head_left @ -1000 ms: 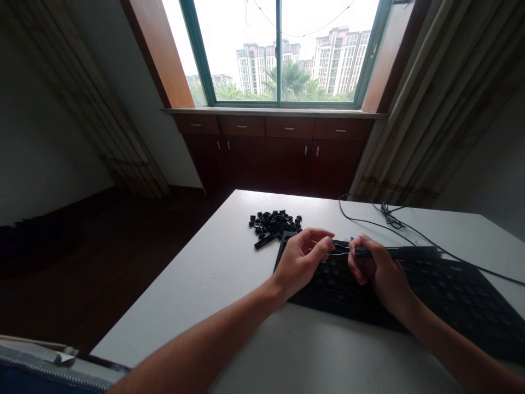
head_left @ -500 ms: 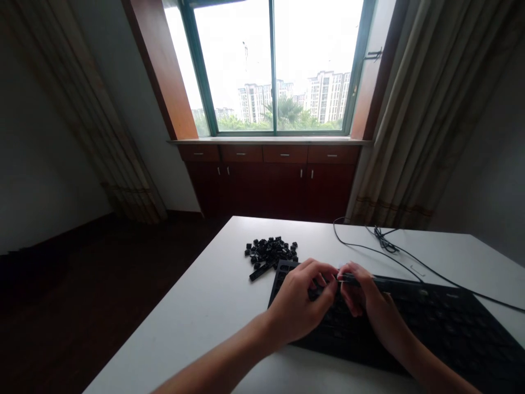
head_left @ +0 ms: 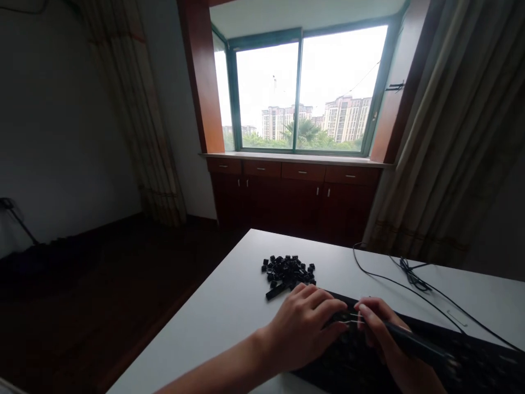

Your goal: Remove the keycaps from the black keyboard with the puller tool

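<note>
My right hand is closed around a keycap puller, which has a dark handle and two thin wire prongs. The prongs point left, into the fingers of my left hand. Its thumb and forefinger close around the wire tips; whether a keycap sits between them is hidden. Both hands are over a black keyboard, which they partly cover. Beyond my left hand lies a heap of loose black keycaps, with one long keycap at its near side.
The white table holds everything; its left edge slants towards me. Behind the keyboard a black cable lies loosely bundled, and a thin bent wire piece rests beside it. A low red-brown cabinet stands under the window.
The view has swung left and up, so the table sits lower and further right. My hands have drawn slightly apart, and the puller's prongs now show between them.
</note>
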`<state>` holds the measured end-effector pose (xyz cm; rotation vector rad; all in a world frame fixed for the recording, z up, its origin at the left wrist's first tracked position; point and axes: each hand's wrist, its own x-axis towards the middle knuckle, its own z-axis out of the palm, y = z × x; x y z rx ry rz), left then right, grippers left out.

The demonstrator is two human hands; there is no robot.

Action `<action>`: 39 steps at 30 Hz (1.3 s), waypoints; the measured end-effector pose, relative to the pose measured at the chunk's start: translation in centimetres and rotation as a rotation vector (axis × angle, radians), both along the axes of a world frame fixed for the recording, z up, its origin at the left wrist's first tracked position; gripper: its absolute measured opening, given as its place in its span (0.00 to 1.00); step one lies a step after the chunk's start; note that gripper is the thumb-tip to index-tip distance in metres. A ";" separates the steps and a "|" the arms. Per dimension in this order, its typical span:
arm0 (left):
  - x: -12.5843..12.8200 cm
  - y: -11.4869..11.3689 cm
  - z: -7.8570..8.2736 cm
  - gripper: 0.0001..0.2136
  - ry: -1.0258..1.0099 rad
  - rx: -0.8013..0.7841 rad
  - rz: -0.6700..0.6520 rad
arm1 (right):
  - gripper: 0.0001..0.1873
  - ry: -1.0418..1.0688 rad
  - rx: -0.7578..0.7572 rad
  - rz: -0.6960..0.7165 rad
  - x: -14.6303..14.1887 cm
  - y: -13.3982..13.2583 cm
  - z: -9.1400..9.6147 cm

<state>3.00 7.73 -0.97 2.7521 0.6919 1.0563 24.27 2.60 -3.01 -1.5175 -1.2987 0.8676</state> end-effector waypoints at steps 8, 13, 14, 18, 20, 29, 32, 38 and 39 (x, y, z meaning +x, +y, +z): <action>-0.4 -1.5 0.1 0.18 0.078 -0.055 -0.044 | 0.08 0.241 0.176 -0.063 0.5 -0.2 1.4; -0.1 -1.5 -0.1 0.19 0.144 -0.098 -0.041 | 0.03 0.602 0.201 -0.133 0.1 -0.2 1.7; -0.1 -1.5 -0.2 0.19 0.152 -0.101 -0.040 | 0.03 0.641 0.204 -0.135 0.0 -0.1 1.9; 0.0 -1.5 -0.2 0.19 0.165 -0.107 -0.040 | 0.06 0.728 0.188 -0.127 -0.6 0.9 2.8; 0.0 -1.6 -0.1 0.19 0.173 -0.110 -0.047 | 0.08 0.785 0.145 -0.104 -1.1 1.8 3.2; 0.3 -1.7 -0.5 0.16 0.187 -0.070 -0.091 | 0.20 0.880 0.089 -0.004 -2.9 2.8 4.2; 0.4 -1.6 -0.7 0.14 0.191 -0.056 -0.092 | 0.22 0.827 0.128 -0.016 -2.6 2.0 4.0; 0.4 -1.5 -0.8 0.12 0.163 -0.032 -0.117 | 0.21 0.778 0.092 -0.016 -3.0 1.0 3.9; 0.4 -1.5 -0.9 0.12 0.155 -0.027 -0.122 | 0.22 0.765 0.074 -0.019 -3.2 0.9 3.8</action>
